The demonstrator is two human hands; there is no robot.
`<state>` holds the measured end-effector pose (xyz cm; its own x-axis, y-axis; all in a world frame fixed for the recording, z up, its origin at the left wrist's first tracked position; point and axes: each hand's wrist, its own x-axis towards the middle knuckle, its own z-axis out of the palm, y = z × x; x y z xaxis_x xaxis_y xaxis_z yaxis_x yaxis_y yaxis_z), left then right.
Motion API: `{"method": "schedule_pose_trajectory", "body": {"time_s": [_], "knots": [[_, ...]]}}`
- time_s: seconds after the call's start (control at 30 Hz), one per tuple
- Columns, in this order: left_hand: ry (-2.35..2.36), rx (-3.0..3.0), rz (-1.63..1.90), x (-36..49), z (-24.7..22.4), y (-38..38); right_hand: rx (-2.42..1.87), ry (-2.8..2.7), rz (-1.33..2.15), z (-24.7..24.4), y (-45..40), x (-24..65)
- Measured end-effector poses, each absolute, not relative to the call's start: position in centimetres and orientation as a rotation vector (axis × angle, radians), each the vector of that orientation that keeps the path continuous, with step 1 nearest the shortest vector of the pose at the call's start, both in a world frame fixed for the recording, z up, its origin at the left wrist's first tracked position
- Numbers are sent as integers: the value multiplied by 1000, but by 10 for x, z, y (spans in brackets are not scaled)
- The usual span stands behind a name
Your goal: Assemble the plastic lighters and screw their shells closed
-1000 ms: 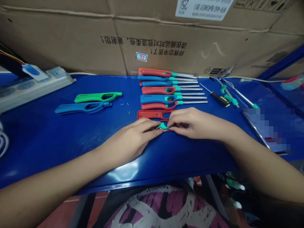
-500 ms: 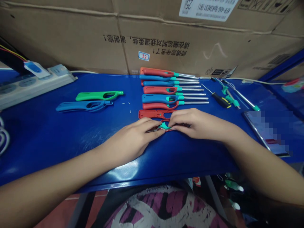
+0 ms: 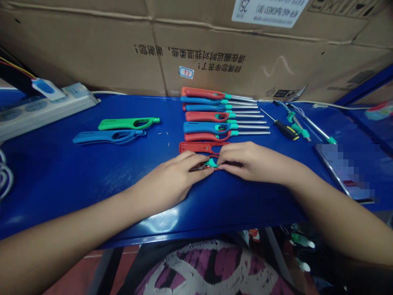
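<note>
My left hand [image 3: 176, 176] holds a red lighter casing half [image 3: 218, 168] low over the blue table, its fingers closed around the casing's left part. A teal trigger piece [image 3: 211, 163] sits in that casing between my two hands. My right hand [image 3: 248, 162] is closed too, thumb and fingertips pinching at the right end of the trigger; its fingers partly hide the casing. Just behind lies the other red casing half [image 3: 193, 147], hollow side up. Farther back is a row of red and blue stick lighters [image 3: 205, 128] with metal tubes pointing right.
On the left lie a green lighter casing [image 3: 123, 123], a blue lighter casing [image 3: 101, 138] and small screws [image 3: 168, 144]. A screwdriver [image 3: 285, 129], metal tubes with teal parts [image 3: 316, 126] and a phone [image 3: 340, 172] are on the right. Behind stand a power strip [image 3: 46, 108] and a cardboard box [image 3: 107, 49].
My right fingertips have shifted slightly left on the trigger piece. My left hand stays almost where it was, and the other things have not moved.
</note>
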<state>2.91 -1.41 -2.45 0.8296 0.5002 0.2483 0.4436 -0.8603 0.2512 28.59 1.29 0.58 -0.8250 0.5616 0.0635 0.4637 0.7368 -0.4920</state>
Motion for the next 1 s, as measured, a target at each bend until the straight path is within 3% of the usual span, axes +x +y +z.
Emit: {"method": "schedule_pose_trajectory", "body": {"time_s": [0.2, 0.47, 0.8, 1.0], "knots": [[751, 2831, 423, 28, -25, -15, -791, -2675, 719, 6, 14, 285], [760, 2747, 463, 28, -26, -16, -1001, -2679, 364, -6, 24, 293], [827, 2768, 760, 20, -11, -5, -1060, -2557, 499, 3, 23, 295], [907, 2928, 771, 13, 0, 3, -1095, -2184, 962, 6, 16, 288]]}}
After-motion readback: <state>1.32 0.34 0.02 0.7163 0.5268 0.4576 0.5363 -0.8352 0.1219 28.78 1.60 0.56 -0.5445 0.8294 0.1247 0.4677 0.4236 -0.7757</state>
